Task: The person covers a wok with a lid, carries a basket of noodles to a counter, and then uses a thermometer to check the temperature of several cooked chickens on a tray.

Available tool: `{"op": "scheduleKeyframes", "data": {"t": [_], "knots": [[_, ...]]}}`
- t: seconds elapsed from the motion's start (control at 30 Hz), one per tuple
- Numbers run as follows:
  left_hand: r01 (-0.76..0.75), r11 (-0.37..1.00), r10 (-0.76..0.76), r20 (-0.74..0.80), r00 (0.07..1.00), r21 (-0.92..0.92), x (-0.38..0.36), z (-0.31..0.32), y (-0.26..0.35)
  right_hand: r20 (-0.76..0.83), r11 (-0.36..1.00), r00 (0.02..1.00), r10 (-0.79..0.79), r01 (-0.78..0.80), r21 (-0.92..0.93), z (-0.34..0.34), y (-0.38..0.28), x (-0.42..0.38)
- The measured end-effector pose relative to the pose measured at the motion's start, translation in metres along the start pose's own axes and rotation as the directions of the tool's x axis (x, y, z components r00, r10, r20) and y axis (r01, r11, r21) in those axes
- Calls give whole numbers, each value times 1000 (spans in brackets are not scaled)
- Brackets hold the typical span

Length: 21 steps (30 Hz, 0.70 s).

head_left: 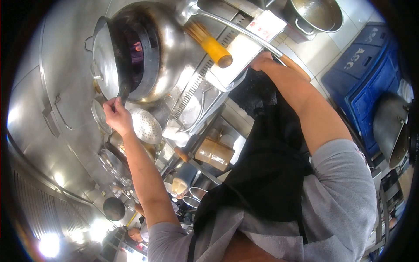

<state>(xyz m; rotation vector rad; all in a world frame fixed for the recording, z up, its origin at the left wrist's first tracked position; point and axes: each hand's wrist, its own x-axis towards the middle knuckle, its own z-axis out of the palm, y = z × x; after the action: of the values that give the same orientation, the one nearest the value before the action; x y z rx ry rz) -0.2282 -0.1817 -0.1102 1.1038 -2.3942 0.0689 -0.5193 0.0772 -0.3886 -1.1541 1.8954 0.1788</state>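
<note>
My left hand (118,117) is closed on the dark handle of a black wok (117,48), tilted up beside a large round steel burner housing (170,52). A silver lid (104,63) lies against the wok. Glowing light shows in the burner opening. My right hand (261,61) is at the edge of a white board (238,56), and its fingers are mostly hidden. Near it passes a long metal ladle (235,26) with a wooden handle (294,67). A brush with a yellow handle (216,51) lies between the burner and the board.
A perforated strainer (146,125) and bowls are near my left forearm. A cardboard box (214,153) sits on a lower shelf. To the right are a steel pot (316,15), blue crates (362,78) and another dark wok (388,129). Another person (136,234) is at the bottom left.
</note>
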Motion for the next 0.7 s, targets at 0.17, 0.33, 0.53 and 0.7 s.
{"op": "scheduleKeyframes", "data": {"t": [0.17,0.33,0.53,0.7], "knots": [[7,1000,-8,12,1000,19,-1,-1,-4,-140,998,990,-20,28,51,7,2,3],[17,1000,-17,24,1000,17,-3,0,-5,52,999,998,32,-31,-10,-11,-7,-11],[-7,1000,7,25,1000,8,-2,0,-5,87,999,996,36,-34,-33,-12,-7,-10],[6,1000,-7,21,1000,10,-3,0,-3,84,1000,996,23,-22,-13,-20,-9,-18]]}}
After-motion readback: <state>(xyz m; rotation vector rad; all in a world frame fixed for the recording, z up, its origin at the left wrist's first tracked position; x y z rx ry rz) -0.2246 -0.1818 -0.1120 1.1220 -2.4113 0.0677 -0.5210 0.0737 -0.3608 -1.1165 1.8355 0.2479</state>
